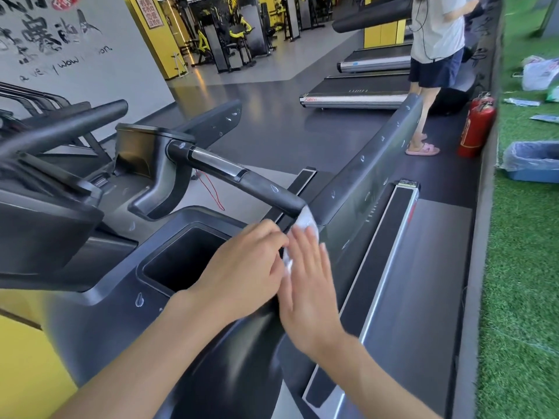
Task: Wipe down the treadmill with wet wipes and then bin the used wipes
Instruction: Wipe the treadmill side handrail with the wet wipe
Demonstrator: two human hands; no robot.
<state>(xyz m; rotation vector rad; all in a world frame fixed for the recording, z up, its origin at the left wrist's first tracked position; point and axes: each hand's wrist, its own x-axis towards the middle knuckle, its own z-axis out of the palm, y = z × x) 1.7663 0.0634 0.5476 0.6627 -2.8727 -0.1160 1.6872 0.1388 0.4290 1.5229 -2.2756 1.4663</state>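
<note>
My left hand [245, 267] just below the treadmill handlebar [251, 180], fingers pinching the wet wipe [306, 222], my right hand [308, 285] flat against it, fingers straight, wipe right under the handlebar tip, bin [532, 160] well right of it.

Shows matt dark plastic treadmill [106, 328] under left hand [242, 267], soft white wipe [307, 220] at right hand [308, 285], glossy metal handrail [216, 163] beyond.

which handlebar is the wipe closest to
The handlebar with the chrome band; the wipe sits at its black tip, unlike the all-black bar further left.
</note>
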